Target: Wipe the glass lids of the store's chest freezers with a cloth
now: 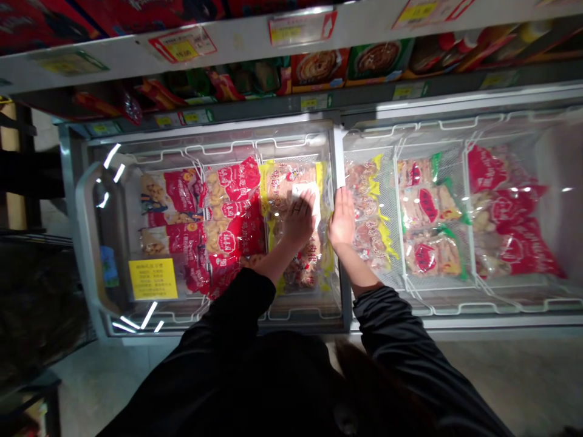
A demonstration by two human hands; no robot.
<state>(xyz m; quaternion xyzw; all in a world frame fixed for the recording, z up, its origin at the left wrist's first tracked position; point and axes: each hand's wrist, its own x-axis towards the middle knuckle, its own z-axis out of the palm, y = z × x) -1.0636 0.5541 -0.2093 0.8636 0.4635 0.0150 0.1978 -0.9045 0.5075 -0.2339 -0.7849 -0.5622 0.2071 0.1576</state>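
My left hand [299, 221] presses a white cloth [314, 206] down flat on the glass lid [241, 136] of a chest freezer, fingers pointing away from me. Part of the cloth is hidden under the palm. Beside it, my right hand [342, 221] lies with straight fingers along the lid's middle frame [339, 145], holding nothing. Under the glass below my left hand are yellow-edged bags of frozen food [277, 182]. More yellow-edged bags [364, 209] lie to the right of my right hand.
White wire baskets [401, 243] divide the freezer. Red bags [232, 237] lie on the left, and more red packs [505, 206] on the right. A yellow notice [153, 279] and a curved lid handle [86, 237] are at the left. Behind stands a stocked shelf with price tags [303, 28].
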